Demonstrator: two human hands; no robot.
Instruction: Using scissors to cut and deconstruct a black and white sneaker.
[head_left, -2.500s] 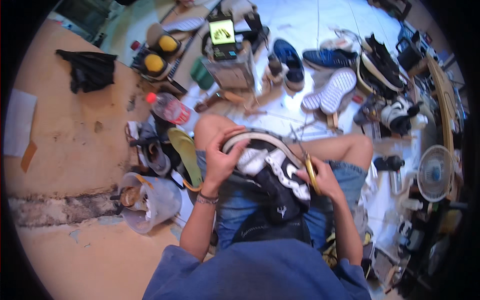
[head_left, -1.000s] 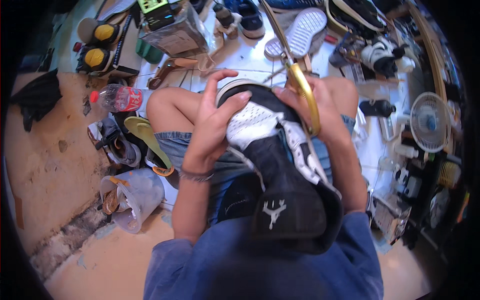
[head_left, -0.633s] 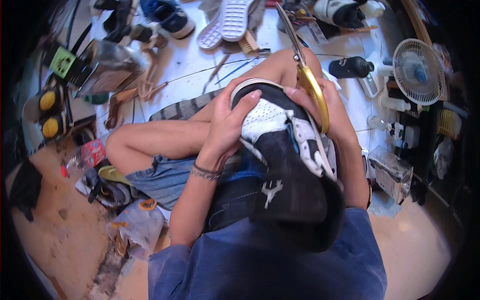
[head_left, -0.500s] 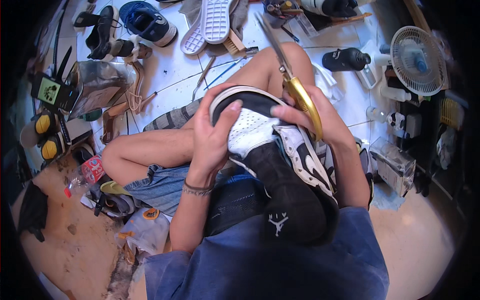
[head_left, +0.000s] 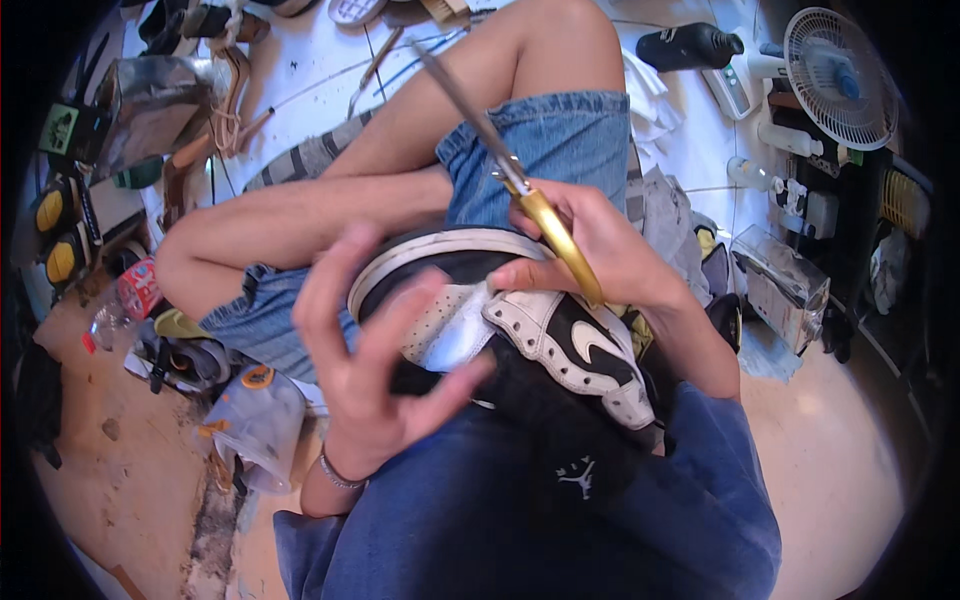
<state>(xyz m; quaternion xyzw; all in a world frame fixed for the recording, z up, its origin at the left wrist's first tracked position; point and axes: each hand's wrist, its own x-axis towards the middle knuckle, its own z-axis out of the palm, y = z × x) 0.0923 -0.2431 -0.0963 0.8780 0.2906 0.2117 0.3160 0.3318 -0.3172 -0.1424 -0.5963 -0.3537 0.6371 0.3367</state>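
Now the right hand [head_left: 612, 242] grips gold-handled scissors [head_left: 562, 238] over the shoe [head_left: 540, 335]; the left hand [head_left: 372, 385], empty, is splayed near its toe edge [head_left: 400, 261]. No cut shows yet.

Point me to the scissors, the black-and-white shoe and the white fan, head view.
Scissors [head_left: 562, 245]: head view, on the gold handle.
Black-and-white shoe [head_left: 527, 318]: head view, on the white panel with the eyelets.
White fan [head_left: 838, 80]: head view, on the round grille, near its middle.
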